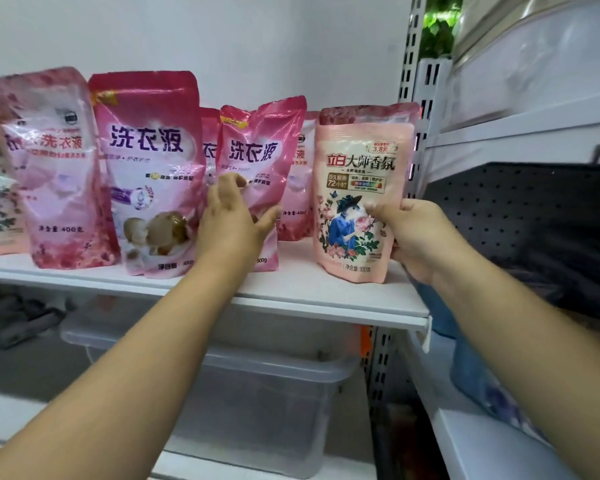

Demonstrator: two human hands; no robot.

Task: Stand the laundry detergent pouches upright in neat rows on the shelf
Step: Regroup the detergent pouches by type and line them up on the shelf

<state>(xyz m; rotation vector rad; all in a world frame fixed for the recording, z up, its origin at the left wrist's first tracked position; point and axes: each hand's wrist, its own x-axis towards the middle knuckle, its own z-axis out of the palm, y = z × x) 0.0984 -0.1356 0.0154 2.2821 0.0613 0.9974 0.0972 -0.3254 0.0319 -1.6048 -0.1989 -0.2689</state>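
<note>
Forearms reach in over the shelf edge. Your right hand grips the peach floral pouch by its side, base down near the front lip, seemingly to seat it upright. Your left hand is spread wide against the middle pink pouch, likely steadying its lean. Behind, more pink pouches stand in loose rows.

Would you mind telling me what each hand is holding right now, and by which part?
The right hand holds the pale pink floral pouch by its lower right edge. The left hand rests open on the lower front of a pink pouch, without a closed grip.
</note>
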